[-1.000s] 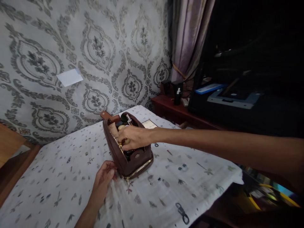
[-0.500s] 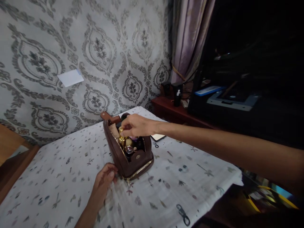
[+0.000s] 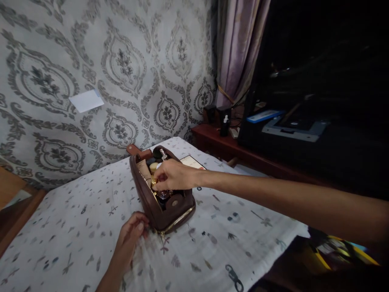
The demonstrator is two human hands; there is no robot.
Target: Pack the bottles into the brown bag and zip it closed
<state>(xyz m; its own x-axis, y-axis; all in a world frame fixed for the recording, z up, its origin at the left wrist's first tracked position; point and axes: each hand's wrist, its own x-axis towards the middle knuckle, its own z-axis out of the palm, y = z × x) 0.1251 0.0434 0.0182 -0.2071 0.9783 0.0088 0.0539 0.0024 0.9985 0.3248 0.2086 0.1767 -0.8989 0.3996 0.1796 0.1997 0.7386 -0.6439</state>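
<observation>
A brown bag (image 3: 148, 207) lies unzipped on the patterned white cloth (image 3: 100, 207), with bottles and other small items inside. My right hand (image 3: 168, 176) reaches into its opening, fingers pinched on a gold item (image 3: 153, 181) whose lower part is down in the bag. Close to my fingers are a round dark-capped bottle (image 3: 163, 195) and a silver-topped item (image 3: 164, 155). My left hand (image 3: 133, 231) rests at the bag's near left corner, fingers curled loosely and apart, holding nothing.
Behind the bag lies a phone-like device (image 3: 193, 162) with a lit screen. A red-brown shelf (image 3: 212, 137) at the back right holds a small black bottle (image 3: 225, 127). A large black screen (image 3: 319, 81) stands at the right. Patterned wallpaper covers the wall behind.
My right hand has moved down and toward the near end of the bag, with the gold item now lower in it. More of the lit device shows. My left hand has barely moved.
</observation>
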